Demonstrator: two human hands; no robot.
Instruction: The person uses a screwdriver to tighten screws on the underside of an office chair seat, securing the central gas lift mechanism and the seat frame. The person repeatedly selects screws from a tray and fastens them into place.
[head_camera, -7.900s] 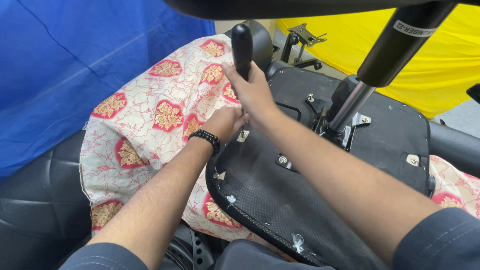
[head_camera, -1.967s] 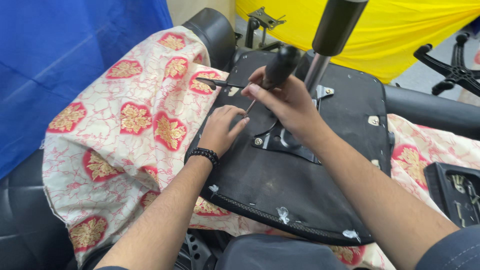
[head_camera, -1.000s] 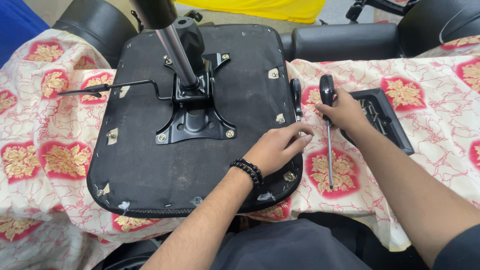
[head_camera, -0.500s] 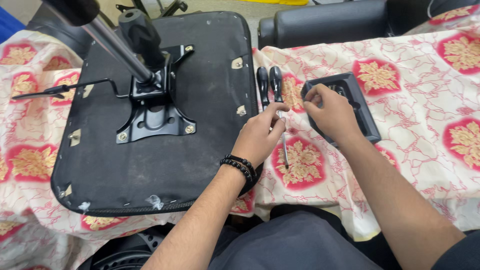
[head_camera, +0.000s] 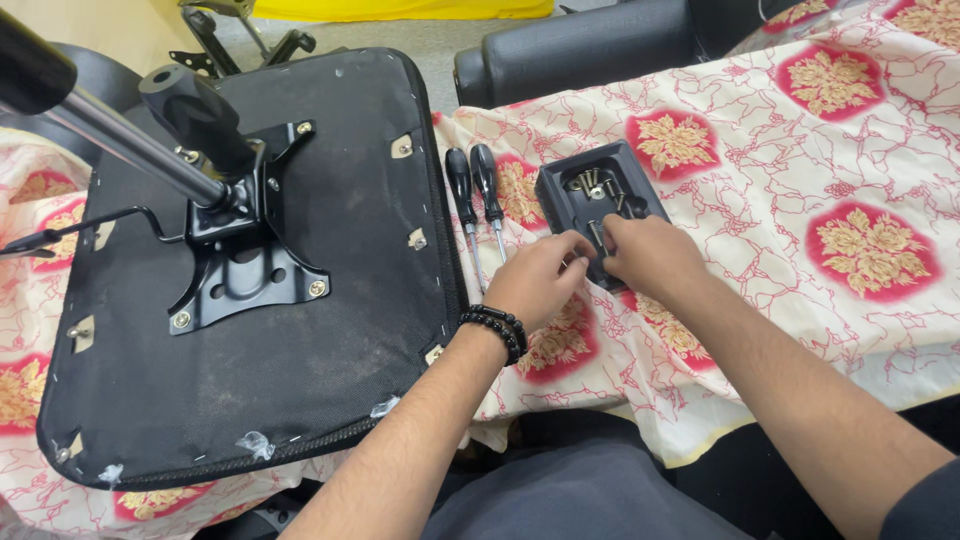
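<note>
Floral cream-and-red cloth (head_camera: 800, 150) under upturned chair seat (head_camera: 300, 350)

I see an upturned black chair seat (head_camera: 330, 330) with its metal bracket (head_camera: 240, 270) and gas cylinder (head_camera: 110, 130). Just right of the seat lie two black-handled screwdrivers (head_camera: 472, 190), on a red-flowered cloth (head_camera: 800, 200).

Your left hand (head_camera: 535, 280) and right hand (head_camera: 650, 255) meet at the black screw tray (head_camera: 560, 185); screwdrivers (head_camera: 472, 180) lie at nine o'clock.
</note>
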